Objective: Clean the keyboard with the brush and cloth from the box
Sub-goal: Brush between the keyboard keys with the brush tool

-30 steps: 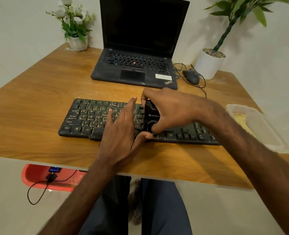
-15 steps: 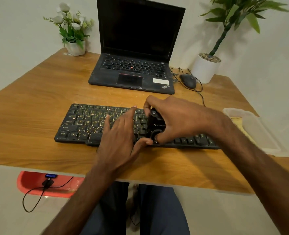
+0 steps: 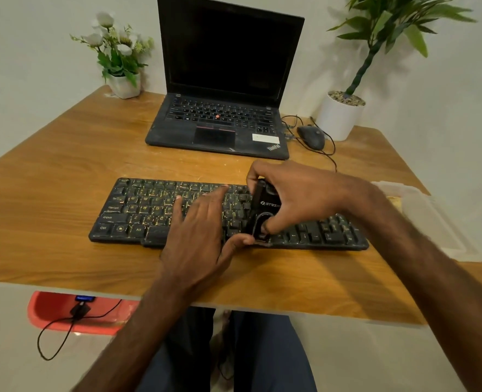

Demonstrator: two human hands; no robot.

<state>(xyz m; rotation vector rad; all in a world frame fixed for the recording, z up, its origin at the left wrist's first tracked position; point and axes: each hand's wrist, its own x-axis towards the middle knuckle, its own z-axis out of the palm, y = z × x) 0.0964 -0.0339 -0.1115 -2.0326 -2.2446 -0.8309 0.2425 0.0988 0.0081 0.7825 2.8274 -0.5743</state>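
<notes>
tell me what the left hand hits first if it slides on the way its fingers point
Probably the front edge of the laptop, past the keyboard and bare table. The left hand might first graze the right hand gripping the brush; depth is unclear.

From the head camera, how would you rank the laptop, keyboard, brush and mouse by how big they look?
Largest to smallest:
1. laptop
2. keyboard, wider but covering less area
3. brush, partly hidden under the right hand
4. mouse, though it lies farther back, so its place after the brush is unsure
</notes>
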